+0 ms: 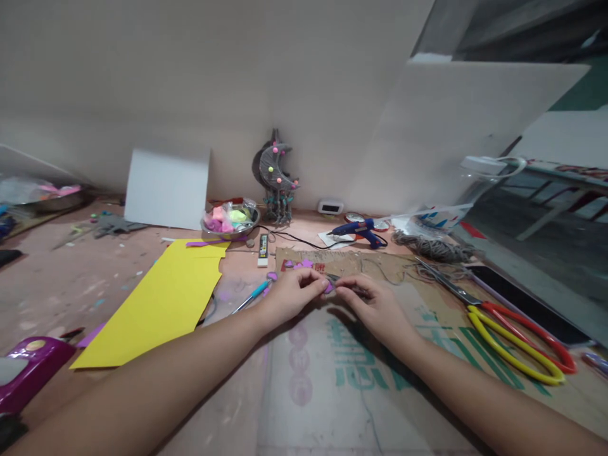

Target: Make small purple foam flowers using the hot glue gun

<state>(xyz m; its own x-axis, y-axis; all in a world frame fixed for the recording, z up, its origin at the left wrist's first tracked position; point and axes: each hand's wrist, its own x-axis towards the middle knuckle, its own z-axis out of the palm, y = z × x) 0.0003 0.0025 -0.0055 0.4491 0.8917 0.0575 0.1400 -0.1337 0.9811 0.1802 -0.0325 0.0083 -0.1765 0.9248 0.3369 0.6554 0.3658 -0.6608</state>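
My left hand (300, 292) pinches a small purple piece (329, 287) above the cardboard (380, 342). Close against it, my right hand (371, 301) has its thumb and fingers pressed together; a thin grey bit shows at their tips, too small to name. More small purple cut pieces (304, 264) lie just behind my left hand. A purple heart-like piece (272, 277) is by the tip of a blue pen (256, 292), left of that hand.
Yellow sheet (161, 304) lies left, with a magenta tool (35, 367) before it. Scissors (503, 329), a phone (527, 304) and grey yarn (437, 248) are right. Behind are a blue glue gun (356, 229), a bowl (230, 233) and a moon-shaped ornament (273, 168).
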